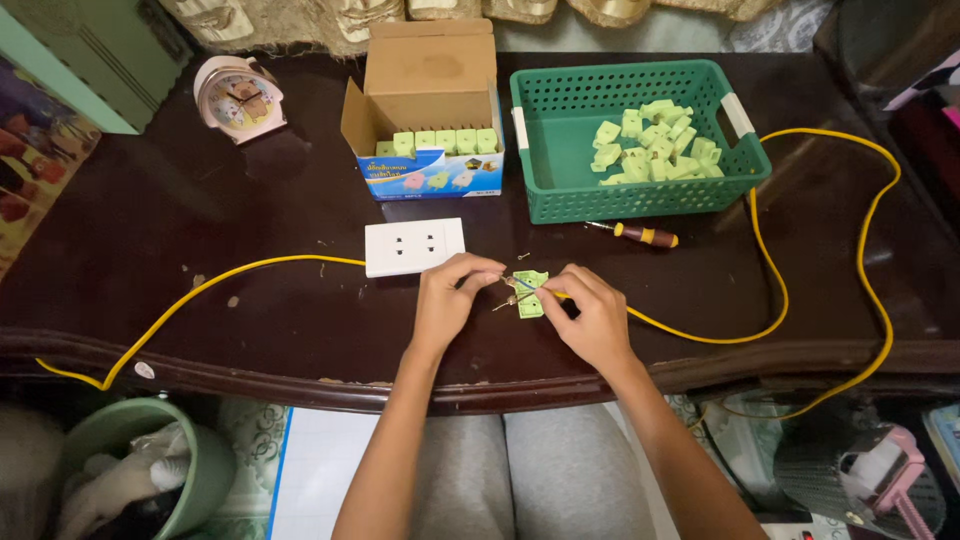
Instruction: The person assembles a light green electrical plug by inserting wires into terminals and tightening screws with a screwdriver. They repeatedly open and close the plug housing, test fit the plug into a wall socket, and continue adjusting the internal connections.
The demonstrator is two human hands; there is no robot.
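A small light-green socket part [529, 293] lies on the dark wooden table [200, 220] between my two hands. My left hand [449, 300] pinches thin bare wire ends at the part's left side. My right hand [590, 315] grips the end of a yellow cable [770, 300] and presses it against the part's right edge. Just beyond my left hand lies a white socket faceplate [414, 246], with another stretch of yellow cable running from it to the left.
A green plastic basket [640, 195] holds several green socket parts at the back right. Beside it stands an open cardboard box [430, 100] with more of them. A small screwdriver [640, 235] lies before the basket. A pink alarm clock [240, 97] sits back left.
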